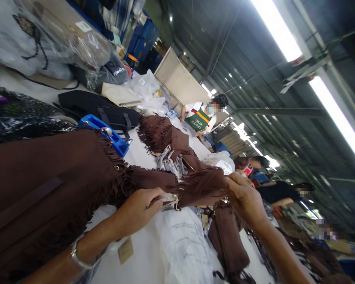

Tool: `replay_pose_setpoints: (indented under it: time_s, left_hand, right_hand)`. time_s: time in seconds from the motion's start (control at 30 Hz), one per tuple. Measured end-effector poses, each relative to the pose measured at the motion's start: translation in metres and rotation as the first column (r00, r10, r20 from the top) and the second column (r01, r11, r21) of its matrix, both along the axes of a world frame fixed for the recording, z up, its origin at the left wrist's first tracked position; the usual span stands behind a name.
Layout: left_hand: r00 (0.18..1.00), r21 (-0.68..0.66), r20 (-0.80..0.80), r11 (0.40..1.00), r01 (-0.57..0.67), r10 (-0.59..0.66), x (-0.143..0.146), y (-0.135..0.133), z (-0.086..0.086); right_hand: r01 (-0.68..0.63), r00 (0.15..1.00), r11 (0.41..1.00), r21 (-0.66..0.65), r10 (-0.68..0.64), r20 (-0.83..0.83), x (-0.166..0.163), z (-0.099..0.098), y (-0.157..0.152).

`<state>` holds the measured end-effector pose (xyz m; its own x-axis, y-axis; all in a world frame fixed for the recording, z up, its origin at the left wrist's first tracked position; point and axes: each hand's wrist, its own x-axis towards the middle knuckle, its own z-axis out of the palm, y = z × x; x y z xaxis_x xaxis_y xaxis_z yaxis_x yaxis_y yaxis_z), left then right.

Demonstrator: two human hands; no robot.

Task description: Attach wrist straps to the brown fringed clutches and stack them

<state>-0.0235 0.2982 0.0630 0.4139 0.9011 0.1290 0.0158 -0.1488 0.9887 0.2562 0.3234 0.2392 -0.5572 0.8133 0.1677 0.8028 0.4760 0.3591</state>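
A brown fringed bag (205, 186) is held a little right of the middle of the frame, its long axis running nearly level from left to right, with its right end drawn up slightly into the right hand (245, 194). That hand's fingers are closed in a pinch on the cloth at this end. The left hand (140, 208), just below the middle, points up and to the right; its fingers are pinched together on a clear plastic packet (167, 198) at the bag's lower edge. A large brown bag (51, 173) fills the left of the frame, fringe toward the middle, and a narrow brown bag (231, 240) lies at lower right, its length running steeply downward. A blue plastic holder (105, 132) sits above the large one on the white table (142, 154). A person in a green apron (198, 119) stands at upper centre-right.
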Motion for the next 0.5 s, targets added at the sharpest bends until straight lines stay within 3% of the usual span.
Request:
replay_pose_setpoints:
  time_s: [0.13,0.27,0.37,0.5]
  left_hand:
    - [0.983,-0.126,0.18,0.991,0.051,-0.027,0.001,0.005,-0.002]
    - [0.983,-0.094,0.181,0.994,0.052,-0.034,-0.001,0.008,-0.003]
    - [0.953,-0.176,0.259,0.962,0.207,-0.157,0.0,0.007,-0.007]
    - [0.88,-0.272,0.255,0.844,0.462,-0.4,0.002,0.001,-0.014]
  right_hand:
    - [-0.003,1.0,1.0,-0.009,0.003,0.009,-0.003,-0.001,-0.004]
    - [0.023,1.0,0.999,-0.028,-0.023,0.0,-0.004,-0.001,-0.006]
    - [0.02,1.0,0.998,-0.052,-0.02,-0.002,-0.003,-0.001,-0.006]
    - [0.003,0.999,0.985,-0.17,0.004,0.042,-0.004,-0.004,0.0]
